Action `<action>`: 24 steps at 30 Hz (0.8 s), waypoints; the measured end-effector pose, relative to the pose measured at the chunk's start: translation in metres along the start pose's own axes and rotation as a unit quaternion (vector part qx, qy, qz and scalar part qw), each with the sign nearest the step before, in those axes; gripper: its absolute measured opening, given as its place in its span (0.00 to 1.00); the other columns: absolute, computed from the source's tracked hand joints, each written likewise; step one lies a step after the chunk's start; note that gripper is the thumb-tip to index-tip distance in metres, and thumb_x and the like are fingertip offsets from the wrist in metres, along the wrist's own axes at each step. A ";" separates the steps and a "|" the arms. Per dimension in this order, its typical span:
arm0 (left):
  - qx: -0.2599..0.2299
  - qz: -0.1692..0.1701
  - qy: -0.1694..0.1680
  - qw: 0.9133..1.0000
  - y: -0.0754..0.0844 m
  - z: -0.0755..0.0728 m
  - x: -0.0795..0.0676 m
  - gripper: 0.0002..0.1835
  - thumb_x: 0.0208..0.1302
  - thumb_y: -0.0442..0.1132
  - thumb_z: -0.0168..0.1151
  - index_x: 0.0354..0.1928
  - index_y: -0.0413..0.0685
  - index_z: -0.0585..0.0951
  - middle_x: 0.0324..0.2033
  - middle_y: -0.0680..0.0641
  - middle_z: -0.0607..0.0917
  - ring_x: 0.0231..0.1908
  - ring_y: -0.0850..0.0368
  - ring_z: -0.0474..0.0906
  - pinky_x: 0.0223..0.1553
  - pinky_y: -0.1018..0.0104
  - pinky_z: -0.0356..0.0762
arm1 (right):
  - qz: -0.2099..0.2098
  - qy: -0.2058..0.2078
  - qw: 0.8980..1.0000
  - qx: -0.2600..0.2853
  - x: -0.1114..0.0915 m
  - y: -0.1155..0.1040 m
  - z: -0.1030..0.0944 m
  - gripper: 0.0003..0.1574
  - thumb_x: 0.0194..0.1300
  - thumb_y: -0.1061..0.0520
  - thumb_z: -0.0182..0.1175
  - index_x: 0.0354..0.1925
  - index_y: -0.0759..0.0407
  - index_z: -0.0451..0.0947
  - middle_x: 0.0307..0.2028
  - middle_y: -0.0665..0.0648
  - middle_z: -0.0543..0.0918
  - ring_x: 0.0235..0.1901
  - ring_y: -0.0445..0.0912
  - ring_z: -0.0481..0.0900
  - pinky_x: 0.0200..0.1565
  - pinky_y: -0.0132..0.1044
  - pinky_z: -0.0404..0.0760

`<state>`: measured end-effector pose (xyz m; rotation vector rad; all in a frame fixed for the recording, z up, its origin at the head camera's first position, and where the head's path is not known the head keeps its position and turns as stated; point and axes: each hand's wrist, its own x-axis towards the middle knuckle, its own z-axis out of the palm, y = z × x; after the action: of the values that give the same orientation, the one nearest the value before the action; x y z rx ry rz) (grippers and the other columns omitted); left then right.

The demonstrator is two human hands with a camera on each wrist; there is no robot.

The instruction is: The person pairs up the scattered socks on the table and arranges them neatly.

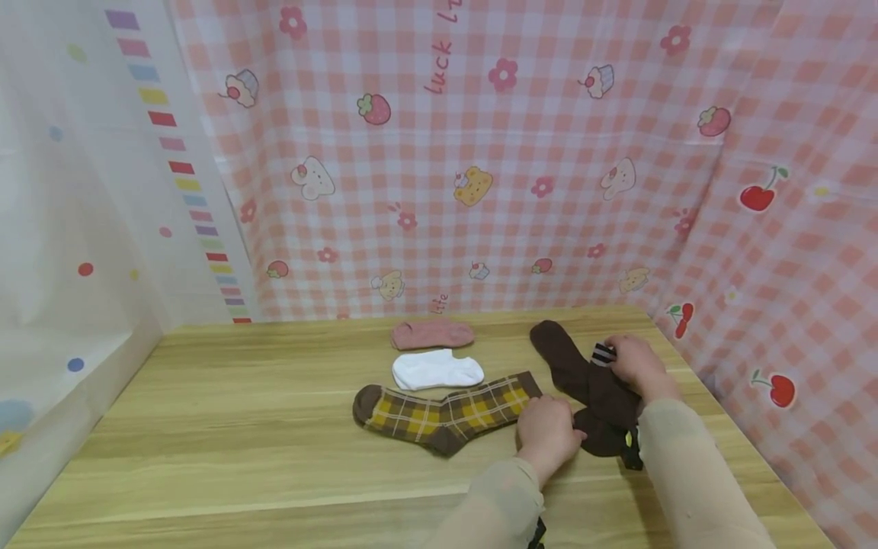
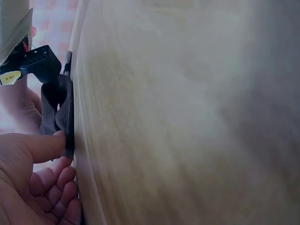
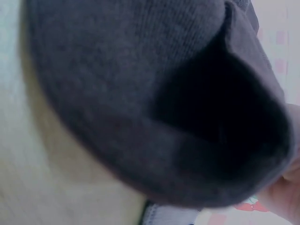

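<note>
Dark brown socks lie bunched and overlapping at the right of the table, with a grey-striped band showing near the top. My left hand pinches the near edge of the brown fabric; in the left wrist view its thumb presses on the dark sock. My right hand holds the brown sock beside the striped band, its palm side hidden. Close up in the right wrist view, a brown sock gapes in a dark fold, with part of the right hand at its edge.
Left of the hands lies a brown and yellow plaid sock, its cuff close to my left hand. Behind it are white ankle socks and a pink sock. Checked cloth hangs behind the wooden table and along its right side.
</note>
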<state>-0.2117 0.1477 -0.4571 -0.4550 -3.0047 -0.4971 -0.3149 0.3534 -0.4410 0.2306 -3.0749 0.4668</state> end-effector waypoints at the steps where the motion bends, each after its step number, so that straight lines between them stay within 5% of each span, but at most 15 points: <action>1: 0.000 0.001 -0.001 1.000 0.000 0.000 0.000 0.15 0.54 0.58 0.73 0.20 0.61 0.81 0.26 0.57 0.79 0.35 0.59 0.77 0.36 0.68 0.74 | -0.003 0.003 1.000 0.001 -0.001 0.000 0.000 0.20 0.58 0.66 0.62 0.49 0.74 0.76 0.40 0.71 0.78 0.41 0.63 0.76 0.46 0.60 0.74; 8: -0.018 0.008 -0.007 1.000 -0.002 0.001 0.001 0.18 0.56 0.52 0.70 0.15 0.60 0.75 0.21 0.58 0.76 0.32 0.58 0.77 0.32 0.67 0.74 | -0.021 0.021 1.000 0.003 -0.004 -0.001 -0.001 0.09 0.58 0.67 0.62 0.38 0.70 0.78 0.35 0.67 0.79 0.37 0.61 0.76 0.44 0.59 0.74; 13: -0.112 0.002 0.000 0.994 -0.008 0.000 0.000 0.24 0.58 0.44 0.68 0.11 0.57 0.66 0.12 0.59 0.62 0.19 0.62 0.64 0.19 0.68 0.60 | -0.012 0.035 0.998 0.046 -0.006 0.000 0.002 0.06 0.63 0.66 0.59 0.38 0.69 0.77 0.35 0.67 0.80 0.35 0.59 0.77 0.41 0.58 0.74; 24: -0.327 -0.026 0.076 0.942 -0.028 -0.006 -0.002 0.10 0.55 0.32 0.70 0.23 0.51 0.78 0.20 0.59 0.76 0.22 0.66 0.71 0.26 0.73 0.70 | 0.023 0.078 0.984 0.161 -0.015 0.000 -0.009 0.17 0.72 0.60 0.55 0.52 0.74 0.72 0.48 0.76 0.78 0.47 0.67 0.76 0.50 0.61 0.73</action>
<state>-0.2181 0.1200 -0.4602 -0.3383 -2.6386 -1.4703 -0.3004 0.3582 -0.4333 0.1196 -2.8439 0.9368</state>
